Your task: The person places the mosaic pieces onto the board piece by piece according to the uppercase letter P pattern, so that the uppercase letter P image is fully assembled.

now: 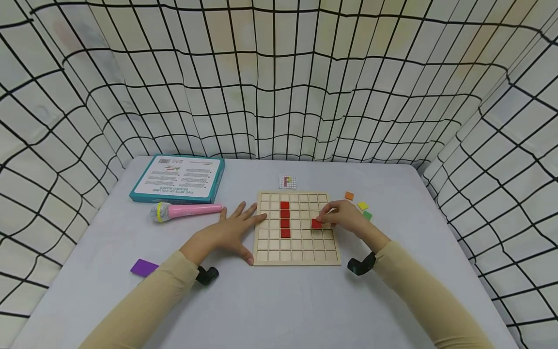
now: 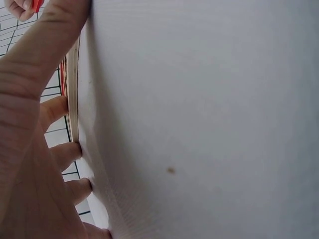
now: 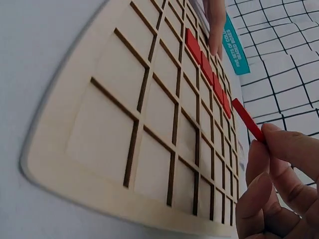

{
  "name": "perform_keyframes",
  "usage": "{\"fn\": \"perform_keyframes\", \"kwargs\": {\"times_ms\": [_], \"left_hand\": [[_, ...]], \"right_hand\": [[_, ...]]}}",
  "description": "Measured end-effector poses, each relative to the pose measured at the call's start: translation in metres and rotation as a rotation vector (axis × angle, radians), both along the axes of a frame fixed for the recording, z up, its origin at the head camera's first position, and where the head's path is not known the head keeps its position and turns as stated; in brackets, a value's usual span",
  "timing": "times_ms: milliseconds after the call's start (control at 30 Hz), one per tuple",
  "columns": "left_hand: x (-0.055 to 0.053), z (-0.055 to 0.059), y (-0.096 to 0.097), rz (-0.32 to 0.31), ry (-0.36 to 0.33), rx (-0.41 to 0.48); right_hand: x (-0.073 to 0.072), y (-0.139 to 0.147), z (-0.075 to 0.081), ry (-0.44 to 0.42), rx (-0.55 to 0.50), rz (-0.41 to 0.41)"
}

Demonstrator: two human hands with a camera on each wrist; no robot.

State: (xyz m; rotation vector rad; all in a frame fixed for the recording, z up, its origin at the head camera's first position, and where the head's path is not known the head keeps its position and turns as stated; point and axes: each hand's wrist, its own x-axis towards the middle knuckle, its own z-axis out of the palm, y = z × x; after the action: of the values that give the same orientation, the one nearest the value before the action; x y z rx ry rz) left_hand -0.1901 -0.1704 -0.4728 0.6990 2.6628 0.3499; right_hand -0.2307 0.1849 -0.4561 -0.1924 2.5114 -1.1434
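Observation:
A light wooden grid board (image 1: 305,255) lies flat on the white table. Several red square tiles (image 1: 285,223) sit in one column of its cells, left of the middle. Between thumb and fingertips, my right hand (image 1: 344,215) pinches another red tile (image 3: 249,121) above the right part of the board, tilted in the right wrist view. My left hand (image 1: 233,235) spreads its fingers at the board's left edge; thumb and index finger touch the board. In the left wrist view, its fingertips (image 2: 75,150) reach down to the table beside the board's side.
Beyond the board lies a small card (image 1: 287,182) with a coloured grid pattern. Orange (image 1: 349,196), yellow (image 1: 363,205) and green (image 1: 367,215) tiles lie to the right. A teal box (image 1: 178,179), a pink toy microphone (image 1: 192,210) and a purple piece (image 1: 144,268) lie left. Black netting (image 1: 274,87) surrounds the table.

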Motion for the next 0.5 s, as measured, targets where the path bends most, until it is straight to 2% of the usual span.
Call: {"fn": "perform_keyframes", "kwargs": {"times_ms": [233, 500], "left_hand": [[0.001, 0.000, 0.001, 0.004, -0.007, 0.003], [0.000, 0.000, 0.001, 0.007, -0.007, -0.003]], "right_hand": [[0.008, -0.026, -0.011, 0.010, -0.046, -0.004], [0.019, -0.054, -0.012, 0.032, -0.017, 0.041]]}}
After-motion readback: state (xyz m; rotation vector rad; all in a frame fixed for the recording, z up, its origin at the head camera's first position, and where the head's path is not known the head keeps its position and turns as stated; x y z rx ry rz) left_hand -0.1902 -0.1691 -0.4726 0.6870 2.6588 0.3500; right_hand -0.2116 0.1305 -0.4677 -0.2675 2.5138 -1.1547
